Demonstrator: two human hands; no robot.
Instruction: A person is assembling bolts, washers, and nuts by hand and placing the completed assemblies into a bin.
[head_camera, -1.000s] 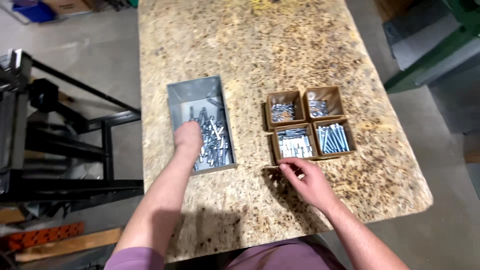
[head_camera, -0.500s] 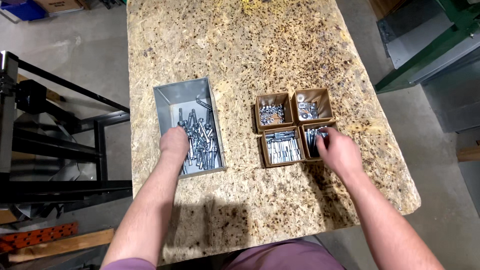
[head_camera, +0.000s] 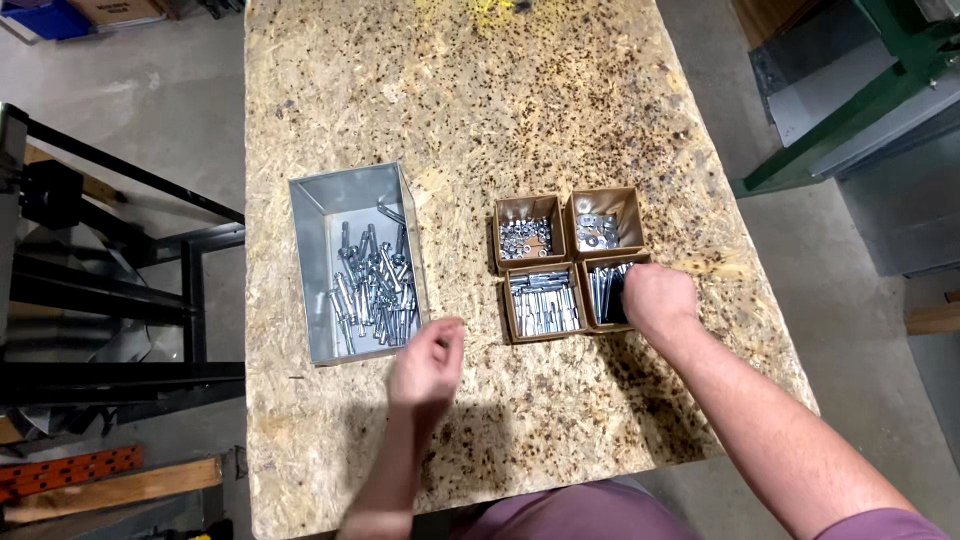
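On the long speckled chipboard worktable (head_camera: 500, 110), which fills most of the head view, the layout is the same as one second ago, but both hands have moved. To its left stands a dark metal frame (head_camera: 110, 290) on the grey floor, and beyond the table's far left corner lie a blue plastic box (head_camera: 40, 18) and a brown cardboard box (head_camera: 118, 8).

The grey sheet-metal rectangular tray (head_camera: 322, 225) holds a loose heap of silver bolts (head_camera: 372, 285) at its near end. The left hand (head_camera: 427, 368), which was inside this tray a moment ago, is now out of it and hovers over the table just beside the tray's near right corner. Its fingers are loosely curled, half closed; it may hold a small bolt, but the view does not show this clearly.

To the right is a block of four small brown cardboard boxes (head_camera: 570, 262), touching each other. The far left one holds small silver nuts (head_camera: 525, 240), the far right one silver washers (head_camera: 596, 230), the near left one short silver bolts (head_camera: 545, 303). The right hand (head_camera: 655, 298) has gone from the table edge to the near right box (head_camera: 606, 293) and covers it, fingers bent down among the long bolts; whether it grips one cannot be told.

No label or sign is visible on the boxes.
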